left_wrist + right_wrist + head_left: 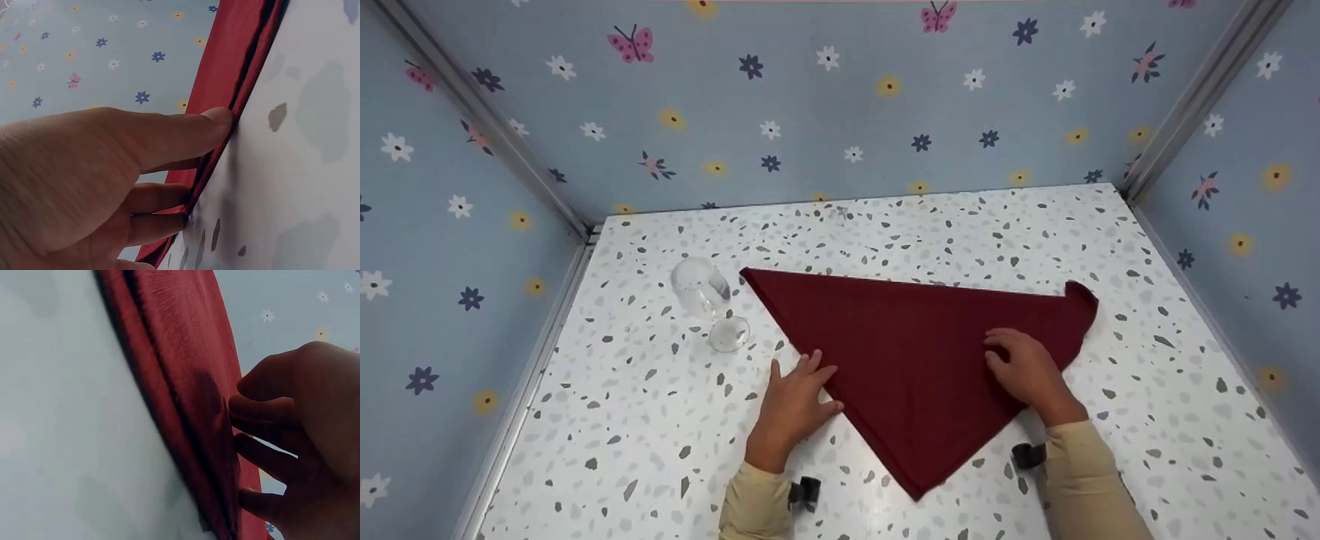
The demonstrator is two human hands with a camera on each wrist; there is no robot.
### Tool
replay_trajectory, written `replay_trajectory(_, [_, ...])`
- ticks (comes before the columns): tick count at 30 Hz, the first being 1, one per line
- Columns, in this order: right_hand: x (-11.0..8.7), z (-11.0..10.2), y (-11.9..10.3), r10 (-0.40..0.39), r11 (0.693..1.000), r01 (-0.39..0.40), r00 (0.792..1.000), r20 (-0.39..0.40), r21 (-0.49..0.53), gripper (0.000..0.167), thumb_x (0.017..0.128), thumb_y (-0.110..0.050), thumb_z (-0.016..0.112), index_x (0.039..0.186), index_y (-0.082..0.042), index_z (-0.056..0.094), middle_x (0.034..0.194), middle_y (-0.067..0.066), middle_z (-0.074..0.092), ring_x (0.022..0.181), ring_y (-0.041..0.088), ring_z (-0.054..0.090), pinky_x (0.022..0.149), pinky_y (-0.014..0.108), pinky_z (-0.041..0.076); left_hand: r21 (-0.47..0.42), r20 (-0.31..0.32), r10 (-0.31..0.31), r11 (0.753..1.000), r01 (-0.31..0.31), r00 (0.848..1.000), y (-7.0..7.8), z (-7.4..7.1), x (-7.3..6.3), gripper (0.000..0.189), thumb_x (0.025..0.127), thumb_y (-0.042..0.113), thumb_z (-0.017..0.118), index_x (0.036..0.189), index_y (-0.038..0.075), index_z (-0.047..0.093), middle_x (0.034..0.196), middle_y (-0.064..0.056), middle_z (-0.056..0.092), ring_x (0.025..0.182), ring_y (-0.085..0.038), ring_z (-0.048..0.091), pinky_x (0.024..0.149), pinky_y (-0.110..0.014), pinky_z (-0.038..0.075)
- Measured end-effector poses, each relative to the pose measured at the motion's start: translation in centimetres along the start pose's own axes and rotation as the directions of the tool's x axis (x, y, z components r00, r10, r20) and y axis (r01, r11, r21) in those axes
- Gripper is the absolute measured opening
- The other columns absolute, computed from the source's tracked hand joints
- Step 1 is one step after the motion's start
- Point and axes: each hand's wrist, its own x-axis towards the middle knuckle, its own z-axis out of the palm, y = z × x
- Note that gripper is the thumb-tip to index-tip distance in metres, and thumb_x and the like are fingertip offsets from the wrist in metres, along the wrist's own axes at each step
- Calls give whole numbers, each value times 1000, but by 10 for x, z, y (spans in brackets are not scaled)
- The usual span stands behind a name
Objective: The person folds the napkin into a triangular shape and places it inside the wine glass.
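Observation:
A dark red cloth napkin point(900, 337), folded into a triangle, lies flat on the table with one point toward the person. Its far right corner curls up. My left hand point(795, 409) rests at the napkin's left edge, fingers spread; in the left wrist view the thumb point(216, 126) touches the layered fold. On the napkin's right part lies my right hand point(1026, 371), its fingers slightly bent. In the right wrist view those fingers point(264, 453) touch the cloth's top near the folded edge, with no cloth visibly pinched.
A clear stemmed glass point(699, 289) lies on its side left of the napkin, its round foot point(729, 334) toward the person. The speckled white table point(622, 420) is bounded by flowered blue panels point(840, 97) at the back and both sides.

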Motion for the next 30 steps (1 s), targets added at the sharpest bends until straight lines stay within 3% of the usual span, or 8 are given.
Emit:
replay_trajectory(6, [3, -1, -1, 13, 1000, -12, 999, 42, -22, 29, 98, -12, 62, 122, 4, 67, 139, 18, 56, 132, 38, 48, 110, 54, 35, 12, -11, 10, 1000, -10, 1000, 1, 1, 0, 56, 85, 33, 80, 132, 6, 65, 145, -21, 51, 135, -39, 47, 110, -68, 22])
replay_trajectory(12, [-18, 7, -21, 0, 993, 6, 999, 48, -121, 36, 96, -18, 65, 125, 3, 66, 148, 22, 47, 138, 42, 40, 110, 67, 26, 38, -38, 19, 999, -18, 999, 1, 2, 1, 57, 83, 34, 81, 131, 7, 65, 142, -20, 54, 132, -38, 50, 109, -67, 25])
replay_trajectory(18, [-40, 18, -40, -30, 982, 24, 999, -31, -189, 33, 93, -18, 69, 121, -1, 69, 144, 24, 50, 134, 44, 43, 103, 69, 32, 78, -43, 28, 997, -24, 999, 1, 4, 2, 57, 84, 35, 80, 132, 8, 66, 142, -21, 54, 131, -40, 51, 109, -67, 26])
replay_trajectory(24, [-52, 23, -49, -54, 975, 40, 997, -58, -220, 31, 91, -20, 72, 119, -6, 72, 140, 17, 56, 126, 40, 51, 88, 60, 43, 79, -58, 31, 997, -27, 998, 3, 4, 1, 56, 84, 35, 80, 130, 7, 66, 140, -22, 55, 129, -41, 52, 108, -67, 28])
replay_trajectory(30, [-52, 22, -42, -80, 974, 65, 995, -60, -217, 33, 90, -19, 74, 120, -4, 72, 139, 14, 58, 126, 37, 53, 90, 60, 45, 80, -73, 35, 996, -29, 997, 2, 4, 2, 54, 84, 34, 80, 129, 7, 67, 139, -23, 56, 129, -42, 52, 107, -66, 30])
